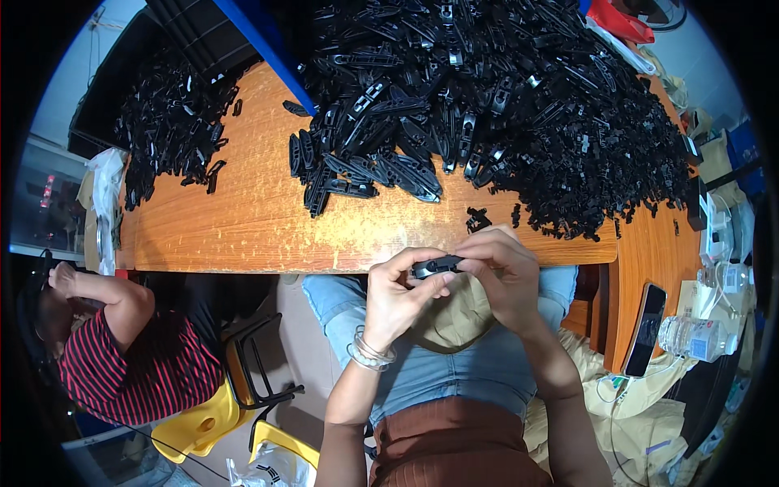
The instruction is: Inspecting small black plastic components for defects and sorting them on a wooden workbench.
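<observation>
Just off the table's front edge, above my lap, I hold a small elongated black plastic part. My left hand is closed round its left end, with the thumb along the near side. At its right end the fingers of my right hand pinch together and partly cover it. Whether a smaller piece sits between those fingertips I cannot make out. Just beyond my right hand, a few small black pieces lie on the wooden table.
A big heap of long black parts, some with shiny metal bits, covers the far table. Smaller black pieces are heaped on its right. Another pile spills from a black crate at left. A phone lies right; a person sits left.
</observation>
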Motion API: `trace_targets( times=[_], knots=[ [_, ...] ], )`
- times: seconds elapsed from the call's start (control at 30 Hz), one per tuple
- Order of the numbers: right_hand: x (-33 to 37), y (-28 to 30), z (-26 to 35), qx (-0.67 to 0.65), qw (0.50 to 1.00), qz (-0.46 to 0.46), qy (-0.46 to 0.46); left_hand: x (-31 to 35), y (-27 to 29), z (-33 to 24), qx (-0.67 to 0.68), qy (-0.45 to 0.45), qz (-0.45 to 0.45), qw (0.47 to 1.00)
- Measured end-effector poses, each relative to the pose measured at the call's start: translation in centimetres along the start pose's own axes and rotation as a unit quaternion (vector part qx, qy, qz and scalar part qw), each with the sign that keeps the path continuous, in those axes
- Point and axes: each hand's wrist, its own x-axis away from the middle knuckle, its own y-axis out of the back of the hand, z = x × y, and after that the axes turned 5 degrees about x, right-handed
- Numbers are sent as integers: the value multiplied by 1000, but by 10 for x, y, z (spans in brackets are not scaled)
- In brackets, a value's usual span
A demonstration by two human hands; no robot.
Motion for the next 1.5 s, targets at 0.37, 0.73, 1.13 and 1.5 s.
trace_targets(
  times=[0.37, 0.73, 1.13, 1.5],
  knots=[
    [17, 6, -3, -92, 964, 86, -233, -2, -4, 10, -64, -101, -29, 992],
    [25, 24, -17, -99, 944, 165, -268, -45, 33, 3, -371, -224, 13, 901],
    [-9, -3, -48, 319, 942, -107, 15, -95, 52, 6, -593, -418, -28, 688],
    [2, -2, -32, 198, 963, -148, 109, -45, 27, 19, 49, -116, -30, 992]
  ],
)
